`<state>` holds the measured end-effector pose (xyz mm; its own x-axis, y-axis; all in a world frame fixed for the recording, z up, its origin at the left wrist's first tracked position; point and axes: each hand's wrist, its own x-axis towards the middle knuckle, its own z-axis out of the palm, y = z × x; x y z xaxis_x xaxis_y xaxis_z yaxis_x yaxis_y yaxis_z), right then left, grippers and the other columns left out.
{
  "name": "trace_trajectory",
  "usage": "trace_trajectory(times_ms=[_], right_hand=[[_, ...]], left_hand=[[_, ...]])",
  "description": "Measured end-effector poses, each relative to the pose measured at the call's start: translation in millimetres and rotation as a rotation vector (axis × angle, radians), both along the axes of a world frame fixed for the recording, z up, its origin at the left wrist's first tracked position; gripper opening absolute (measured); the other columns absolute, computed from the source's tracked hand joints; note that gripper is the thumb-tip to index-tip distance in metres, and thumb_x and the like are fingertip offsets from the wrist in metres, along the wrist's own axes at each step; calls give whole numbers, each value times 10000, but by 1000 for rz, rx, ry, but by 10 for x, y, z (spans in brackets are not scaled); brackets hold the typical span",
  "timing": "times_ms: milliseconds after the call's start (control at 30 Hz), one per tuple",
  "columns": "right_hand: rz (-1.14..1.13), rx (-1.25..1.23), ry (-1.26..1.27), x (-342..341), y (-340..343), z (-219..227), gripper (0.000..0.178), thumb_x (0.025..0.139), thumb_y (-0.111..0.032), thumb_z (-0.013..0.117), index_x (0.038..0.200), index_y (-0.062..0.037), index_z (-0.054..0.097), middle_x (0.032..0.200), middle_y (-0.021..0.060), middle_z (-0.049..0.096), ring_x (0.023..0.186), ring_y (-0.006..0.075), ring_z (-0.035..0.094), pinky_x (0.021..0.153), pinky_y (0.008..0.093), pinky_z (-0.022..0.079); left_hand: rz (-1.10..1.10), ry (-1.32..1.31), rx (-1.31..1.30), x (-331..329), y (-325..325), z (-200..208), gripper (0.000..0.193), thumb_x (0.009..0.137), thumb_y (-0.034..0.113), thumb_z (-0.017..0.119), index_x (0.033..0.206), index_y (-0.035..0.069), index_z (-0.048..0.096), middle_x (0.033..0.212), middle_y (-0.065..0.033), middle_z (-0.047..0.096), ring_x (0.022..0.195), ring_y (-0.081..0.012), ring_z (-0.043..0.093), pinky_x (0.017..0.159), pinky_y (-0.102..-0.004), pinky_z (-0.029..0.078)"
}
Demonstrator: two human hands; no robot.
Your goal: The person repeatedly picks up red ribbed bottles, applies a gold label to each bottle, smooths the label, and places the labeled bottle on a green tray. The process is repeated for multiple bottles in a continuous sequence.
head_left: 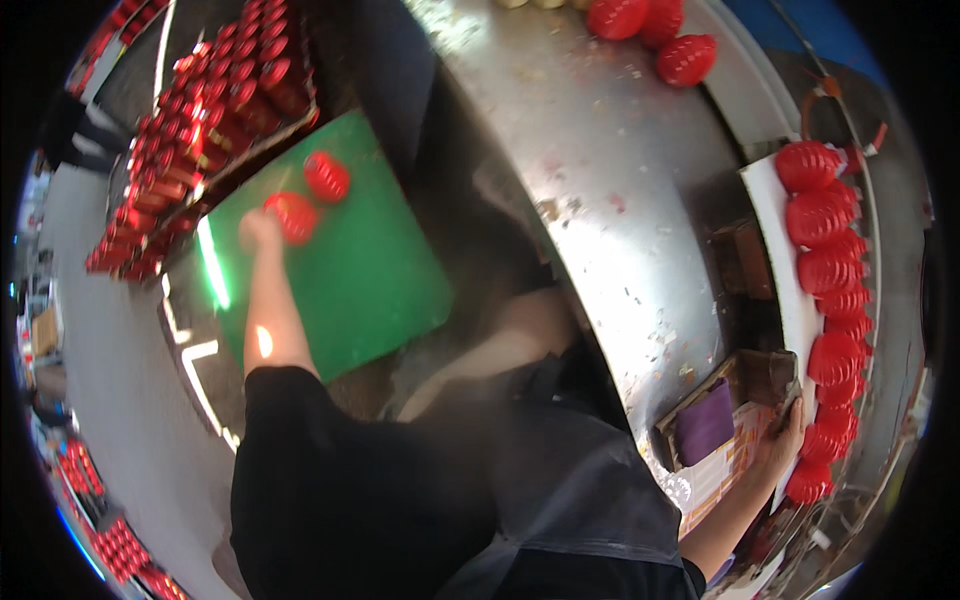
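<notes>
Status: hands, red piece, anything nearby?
Left hand at red ribbed piece, grip blurred. Right hand beside brown box. Second red piece close by, on green board.

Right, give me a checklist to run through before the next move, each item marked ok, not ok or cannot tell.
1. Left hand at the nearer red ribbed piece: ok.
2. Left grip secure: cannot tell, hand blurred.
3. Farther red piece on the green surface: ok.
4. Both hands over the green surface: not ok, the right hand is off beside the purple cloth.
5. Right hand holding nothing: cannot tell.
</notes>
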<state>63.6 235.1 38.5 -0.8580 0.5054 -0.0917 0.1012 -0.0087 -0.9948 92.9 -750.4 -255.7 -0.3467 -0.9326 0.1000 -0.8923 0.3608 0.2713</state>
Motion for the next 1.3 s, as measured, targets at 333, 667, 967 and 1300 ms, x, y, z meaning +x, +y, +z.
trace_trajectory(times_ms=[333, 667, 967, 1300], right_hand=[[-173, -41, -10, 189, -137, -171, 329, 1074, -143, 644, 1376, -19, 682, 1253, 79, 750, 1027, 133, 738, 852, 256, 626], [-244, -234, -22, -96, -742, -123, 526, 1004, -69, 592, 1520, -60, 495, 1317, 79, 681, 1019, 193, 706, 886, 319, 592], [-283, -231, -26, 355, -865, 95, 545, 971, -81, 632, 1505, -48, 531, 1214, 61, 710, 861, 162, 714, 743, 280, 597], [-316, -321, -31, 295, -699, -68, 505, 971, -88, 652, 1468, -46, 572, 1121, 62, 725, 830, 159, 704, 725, 273, 587]], left_hand=[[30, -115, 190, -344, -95, -278, 326, 944, 271, 668, 1063, 1, 806, 1085, -256, 772, 1029, -439, 754, 881, -534, 598], [-873, 889, -234, -2984, 1966, 1857, 315, 964, 179, 703, 1265, 96, 742, 1287, -156, 712, 1246, -331, 654, 1062, -418, 510], [-1213, 894, -101, -5652, 3833, 2441, 665, 960, 267, 779, 1529, 37, 523, 1406, -234, 648, 1299, -344, 636, 1056, -407, 526], [-894, 467, -97, -5914, 3950, 2449, 657, 969, 439, 726, 1530, 156, 535, 1252, -216, 725, 1163, -418, 697, 1015, -479, 539]])
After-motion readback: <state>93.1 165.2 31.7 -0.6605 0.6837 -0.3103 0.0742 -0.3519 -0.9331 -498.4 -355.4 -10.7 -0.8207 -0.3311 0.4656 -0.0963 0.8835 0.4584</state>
